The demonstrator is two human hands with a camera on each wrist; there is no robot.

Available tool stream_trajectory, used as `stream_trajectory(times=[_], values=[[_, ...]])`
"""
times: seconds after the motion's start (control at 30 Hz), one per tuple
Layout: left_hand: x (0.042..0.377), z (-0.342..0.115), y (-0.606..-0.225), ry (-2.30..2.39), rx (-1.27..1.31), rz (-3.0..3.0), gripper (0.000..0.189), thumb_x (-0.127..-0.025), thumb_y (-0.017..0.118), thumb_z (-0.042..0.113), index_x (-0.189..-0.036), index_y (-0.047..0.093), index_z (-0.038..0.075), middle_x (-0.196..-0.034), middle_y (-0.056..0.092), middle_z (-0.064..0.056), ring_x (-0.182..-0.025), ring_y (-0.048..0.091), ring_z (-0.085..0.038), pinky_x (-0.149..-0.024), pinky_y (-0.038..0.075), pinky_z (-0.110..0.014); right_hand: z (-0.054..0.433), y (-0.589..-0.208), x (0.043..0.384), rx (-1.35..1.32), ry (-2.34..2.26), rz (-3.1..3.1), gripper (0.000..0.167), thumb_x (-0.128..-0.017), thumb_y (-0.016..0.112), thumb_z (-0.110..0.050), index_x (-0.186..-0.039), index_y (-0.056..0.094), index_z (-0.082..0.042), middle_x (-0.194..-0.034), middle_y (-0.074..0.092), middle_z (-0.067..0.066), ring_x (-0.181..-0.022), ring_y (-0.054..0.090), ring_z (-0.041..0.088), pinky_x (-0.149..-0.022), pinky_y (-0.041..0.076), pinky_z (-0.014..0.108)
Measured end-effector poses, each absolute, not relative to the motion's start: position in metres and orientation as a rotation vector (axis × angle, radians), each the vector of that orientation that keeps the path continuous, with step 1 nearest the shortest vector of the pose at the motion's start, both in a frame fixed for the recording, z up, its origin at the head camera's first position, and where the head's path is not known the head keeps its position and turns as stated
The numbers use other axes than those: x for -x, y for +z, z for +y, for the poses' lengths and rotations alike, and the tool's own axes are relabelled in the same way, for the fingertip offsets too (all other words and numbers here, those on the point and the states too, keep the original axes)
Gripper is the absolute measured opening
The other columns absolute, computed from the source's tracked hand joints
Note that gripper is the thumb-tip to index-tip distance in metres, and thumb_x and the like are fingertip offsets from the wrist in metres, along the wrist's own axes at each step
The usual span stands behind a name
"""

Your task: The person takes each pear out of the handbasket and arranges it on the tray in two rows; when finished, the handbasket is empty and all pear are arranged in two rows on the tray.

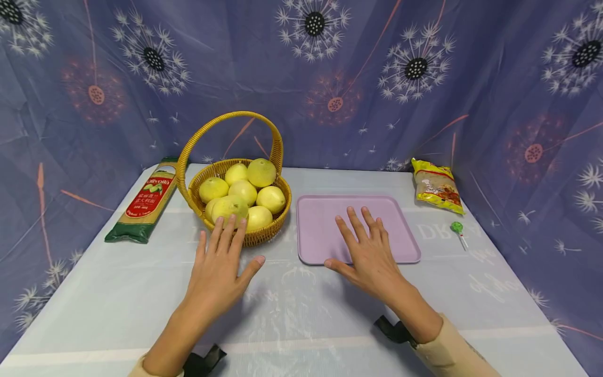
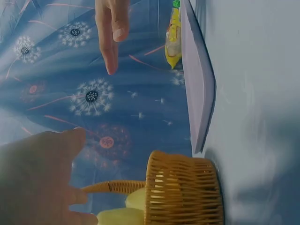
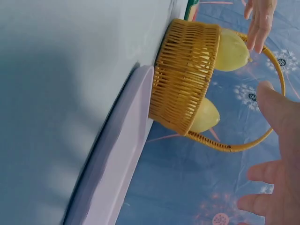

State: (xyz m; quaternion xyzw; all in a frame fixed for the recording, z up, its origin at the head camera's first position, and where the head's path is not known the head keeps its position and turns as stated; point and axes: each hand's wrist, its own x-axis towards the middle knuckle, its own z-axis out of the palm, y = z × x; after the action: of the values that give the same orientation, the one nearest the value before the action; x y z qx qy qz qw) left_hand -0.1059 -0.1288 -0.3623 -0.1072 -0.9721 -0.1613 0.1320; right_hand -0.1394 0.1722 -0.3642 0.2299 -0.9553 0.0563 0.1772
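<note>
My left hand [image 1: 219, 272] hovers with spread, straight fingers just in front of a yellow wicker basket [image 1: 254, 238]. Several yellow-green citrus fruits [image 1: 242, 191] fill the basket, and its tall handle arches over them. Fingertips overlap the nearest fruit in the head view, but the left wrist view shows the hand apart from the basket. My right hand [image 1: 372, 259], fingers also spread and straight, is held above the near part of a flat lilac tray [image 1: 315, 251]. Nothing is in either hand. In the right wrist view the tray's edge [image 3: 126, 136] lies close beside the basket [image 3: 183, 75].
To the basket's left lies a green-and-tan pasta packet [image 1: 146, 204]. A yellow food packet [image 1: 437, 186] lies at the back right, with a green lollipop [image 1: 458, 229] nearer on the same side. Patterned blue curtain [image 1: 235, 63] surrounds the white-covered table [image 1: 292, 324].
</note>
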Motion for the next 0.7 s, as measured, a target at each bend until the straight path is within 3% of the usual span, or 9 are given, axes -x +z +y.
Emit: stream_trajectory(times=[0.4, 0.7], values=[[0.105, -0.14, -0.359, -0.526, 0.281, -2.69, 0.074, -0.094, 0.047, 0.052, -0.151, 0.021, 0.013, -0.156, 0.023, -0.016, -0.147, 0.013, -0.034, -0.117, 0.009, -0.055, 0.157, -0.36, 0.146, -0.719, 0.283, -2.662, 0.089, -0.08, 0.065, -0.056, -0.15, 0.028, -0.015, -0.157, 0.024, 0.012, -0.145, 0.016, 0.036, -0.113, 0.016, 0.06], [0.109, -0.146, -0.358, -0.657, 0.254, -2.54, 0.069, -0.091, 0.058, 0.04, -0.147, 0.032, 0.009, -0.15, 0.033, -0.017, -0.142, 0.024, -0.035, -0.108, 0.024, -0.059, 0.145, -0.362, 0.154, -0.783, 0.368, -2.591, 0.087, -0.079, 0.068, -0.054, -0.147, 0.033, -0.012, -0.153, 0.033, 0.012, -0.142, 0.025, 0.035, -0.11, 0.025, 0.06]])
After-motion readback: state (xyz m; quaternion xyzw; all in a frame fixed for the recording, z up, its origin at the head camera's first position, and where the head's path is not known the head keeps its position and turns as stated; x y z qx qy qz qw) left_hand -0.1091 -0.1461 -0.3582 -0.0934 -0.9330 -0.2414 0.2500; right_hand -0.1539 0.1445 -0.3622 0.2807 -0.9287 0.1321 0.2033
